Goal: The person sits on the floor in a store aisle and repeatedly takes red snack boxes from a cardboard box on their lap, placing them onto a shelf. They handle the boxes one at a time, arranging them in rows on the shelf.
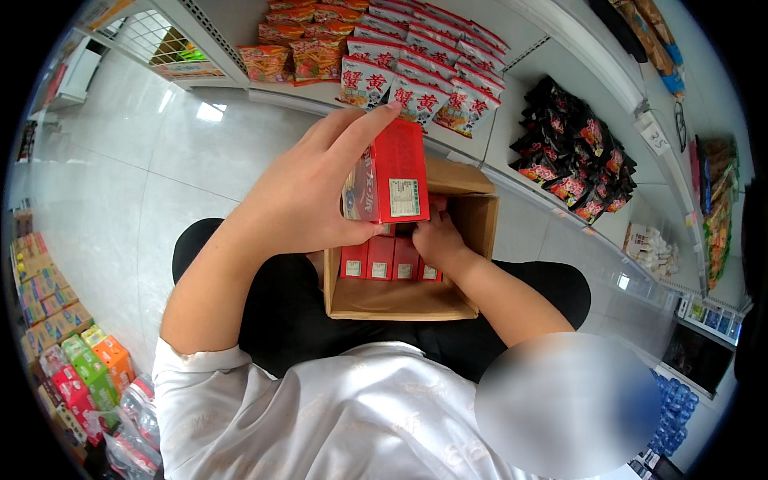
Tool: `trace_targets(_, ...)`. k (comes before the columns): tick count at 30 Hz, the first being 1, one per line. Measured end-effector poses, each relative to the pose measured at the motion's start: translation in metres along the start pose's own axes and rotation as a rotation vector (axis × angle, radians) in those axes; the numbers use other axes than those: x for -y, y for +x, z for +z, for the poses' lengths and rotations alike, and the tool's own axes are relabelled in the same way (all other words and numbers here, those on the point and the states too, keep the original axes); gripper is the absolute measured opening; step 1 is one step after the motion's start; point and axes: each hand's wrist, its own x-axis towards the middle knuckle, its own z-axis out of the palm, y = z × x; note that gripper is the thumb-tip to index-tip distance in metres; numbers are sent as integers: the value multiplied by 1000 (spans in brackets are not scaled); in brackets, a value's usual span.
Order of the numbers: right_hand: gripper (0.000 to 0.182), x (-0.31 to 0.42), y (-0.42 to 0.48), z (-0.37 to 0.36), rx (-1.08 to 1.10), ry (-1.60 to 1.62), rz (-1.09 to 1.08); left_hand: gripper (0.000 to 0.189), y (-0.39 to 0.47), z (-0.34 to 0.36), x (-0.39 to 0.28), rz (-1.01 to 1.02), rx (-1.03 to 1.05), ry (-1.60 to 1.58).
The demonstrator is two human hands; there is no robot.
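My left hand [312, 180] grips a red box [401, 162] with a white label, thumb below and fingers along its upper edge. The box is held up above an open cardboard carton [408, 302] that stands between my knees. Inside the carton, several more red boxes [379, 255] stand in a row with their labels facing up. My right hand [441, 240] reaches into the carton at its right side, by the red boxes. Its fingertips are partly hidden behind the raised box, so whether it holds one cannot be made out.
Ahead is a white shelf [336, 94] with red-and-white snack bags [420, 99] and orange snack bags [318, 58]. Further right lie black snack packets [576, 156]. Colourful cartons [90, 366] and wrapped bottles [139, 408] stand on the left. Pale tiles [180, 156] form the floor.
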Motion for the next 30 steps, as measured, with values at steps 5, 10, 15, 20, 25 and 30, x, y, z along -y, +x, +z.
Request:
trace_targets(5,47,4,-5,-6,134,-1,22,112,-2,0,1,-15,19,8)
trace_targets(10,50,1,-6,-3,102,-121,7,111,1,0,-1,-11,37,7)
trace_targets(15,49,-1,-1,-8,257,-108,40,111,2,2,-1,-15,42,4)
trace_targets(20,44,-6,-3,-43,227,187,1,112,2,-2,-2,-14,110,-22)
trace_targets(25,37,-15,-39,-126,-99,889,-150,113,0,1,1,-22,226,-73)
trace_targets(30,41,-18,-83,-178,8,1912,9,112,-2,20,4,154,197,-38)
